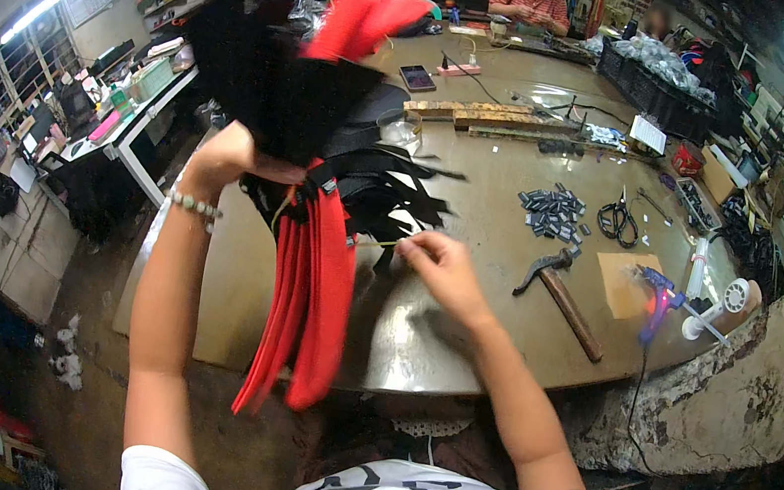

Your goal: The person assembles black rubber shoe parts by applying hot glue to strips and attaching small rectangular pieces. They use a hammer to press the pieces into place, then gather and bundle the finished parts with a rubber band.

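My left hand (227, 158) is closed round the middle of a thick bundle, raised over the near left of the table. Long red fabric strips (297, 292) hang down from the grip, and more red ends stick up above it. Wide black pieces (283, 94) spread over the top, blurred by motion, and narrow black strips (391, 180) fan out to the right. To the right of the bundle, my right hand (445, 271) pinches a thin yellowish string (374, 243). That string runs to the bundle; where it passes round it is partly hidden.
On the table (457, 354) lie a hammer (564, 304), small dark pieces (552, 212), scissors (619, 220) and a glue gun (655, 302) with a cord. Wooden bars (500, 120), a phone (417, 78) and a black crate (649, 91) are farther back. A person (531, 4) sits across.
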`<state>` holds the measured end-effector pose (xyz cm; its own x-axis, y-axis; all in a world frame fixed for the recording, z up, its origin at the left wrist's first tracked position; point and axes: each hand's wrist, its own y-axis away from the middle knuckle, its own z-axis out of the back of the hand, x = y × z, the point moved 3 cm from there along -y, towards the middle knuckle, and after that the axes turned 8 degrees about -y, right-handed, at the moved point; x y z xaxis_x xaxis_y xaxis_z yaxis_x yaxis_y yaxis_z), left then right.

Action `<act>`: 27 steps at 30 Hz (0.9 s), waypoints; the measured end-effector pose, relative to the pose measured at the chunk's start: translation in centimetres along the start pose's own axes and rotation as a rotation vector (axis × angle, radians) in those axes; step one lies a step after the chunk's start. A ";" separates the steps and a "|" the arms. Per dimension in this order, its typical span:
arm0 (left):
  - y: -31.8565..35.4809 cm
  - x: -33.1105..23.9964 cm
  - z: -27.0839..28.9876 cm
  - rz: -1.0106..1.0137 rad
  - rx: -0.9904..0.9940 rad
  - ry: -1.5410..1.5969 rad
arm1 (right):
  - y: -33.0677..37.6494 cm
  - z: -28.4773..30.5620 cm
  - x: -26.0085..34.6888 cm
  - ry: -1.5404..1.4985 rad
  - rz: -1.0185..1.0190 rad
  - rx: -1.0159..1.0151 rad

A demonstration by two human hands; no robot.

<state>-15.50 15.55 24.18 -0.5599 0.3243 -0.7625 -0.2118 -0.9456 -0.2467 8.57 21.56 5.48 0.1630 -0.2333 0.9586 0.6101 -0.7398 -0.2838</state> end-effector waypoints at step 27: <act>-9.4 10.2 -15.1 0.118 0.714 -0.954 | -2.2 4.8 0.4 0.372 -0.162 0.260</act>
<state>-7.09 27.43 9.68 -0.9102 0.4086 0.0677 -0.3472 -0.8419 0.4130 11.05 26.12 6.57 -0.2098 -0.3730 0.9038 0.7861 -0.6140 -0.0710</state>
